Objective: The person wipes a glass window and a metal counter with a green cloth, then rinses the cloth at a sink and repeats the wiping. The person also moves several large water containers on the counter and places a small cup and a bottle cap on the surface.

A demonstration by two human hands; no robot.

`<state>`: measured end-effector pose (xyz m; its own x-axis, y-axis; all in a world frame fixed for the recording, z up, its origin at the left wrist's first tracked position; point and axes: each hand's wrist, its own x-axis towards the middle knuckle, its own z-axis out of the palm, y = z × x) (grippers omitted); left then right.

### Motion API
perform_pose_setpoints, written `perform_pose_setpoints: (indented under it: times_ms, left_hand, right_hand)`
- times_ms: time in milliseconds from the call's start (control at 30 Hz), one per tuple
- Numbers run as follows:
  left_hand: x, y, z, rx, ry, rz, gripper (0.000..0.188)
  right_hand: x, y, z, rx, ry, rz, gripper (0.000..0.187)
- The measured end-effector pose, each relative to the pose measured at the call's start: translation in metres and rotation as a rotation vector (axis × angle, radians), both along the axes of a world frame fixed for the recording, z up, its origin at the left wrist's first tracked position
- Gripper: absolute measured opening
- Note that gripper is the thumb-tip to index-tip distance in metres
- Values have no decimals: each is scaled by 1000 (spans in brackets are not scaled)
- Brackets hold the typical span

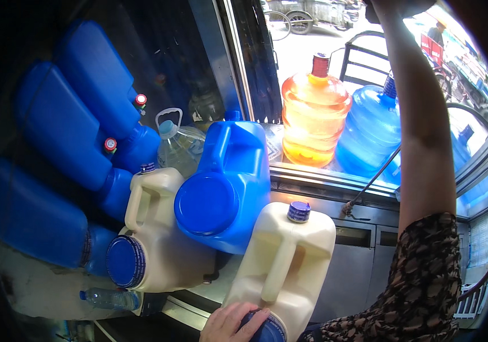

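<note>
At the lower edge, my left hand curls its fingers over the wide blue lid of a cream plastic jug. This jug has a built-in handle and a small purple-blue cap. A blue jug with a round blue lid stands just beyond it, and another cream jug is to its left. My right arm stretches up along the right side in a dark patterned sleeve. The right hand is at the top edge, dark and partly cut off, so its fingers cannot be made out.
Large blue containers lean at the left, two with red-and-white taps. A clear handled bottle and a small water bottle are near them. Outside the window frame stand an orange-lit water bottle and a blue water bottle.
</note>
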<state>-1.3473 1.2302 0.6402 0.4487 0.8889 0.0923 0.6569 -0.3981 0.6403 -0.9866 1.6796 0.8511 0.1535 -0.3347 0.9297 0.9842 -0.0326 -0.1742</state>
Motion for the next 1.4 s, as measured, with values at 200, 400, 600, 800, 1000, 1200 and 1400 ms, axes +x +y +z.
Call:
perform_pose_setpoints:
  times_ms: [200, 400, 600, 800, 1000, 1200, 1400]
  left_hand:
    - [0, 2, 2, -28, 37, -13, 85]
    - [8, 5, 1, 21, 68, 22, 74]
    - [6, 4, 2, 32, 55, 14, 71]
    - [2, 1, 3, 41, 16, -18, 75]
    - [-1, -1, 1, 23, 8, -15, 85]
    - [-3, -2, 1, -6, 20, -19, 87]
    - [-2, -3, -2, 10, 27, -9, 83]
  right_hand:
    - [1, 4, -225, -99, 261, -19, 69]
    - [-41, -25, -498, 97, 1325, 519, 86]
    - [6, -8, -509, -113, 2068, 493, 68]
    - [-3, 37, -220, -406, 1070, -362, 51]
    - [-16, 16, 33, -92, -25, -160, 53]
    - [-23, 36, -100, -260, -454, -164, 54]
    - [-33, -43, -418, -1239, -999, -166, 46]
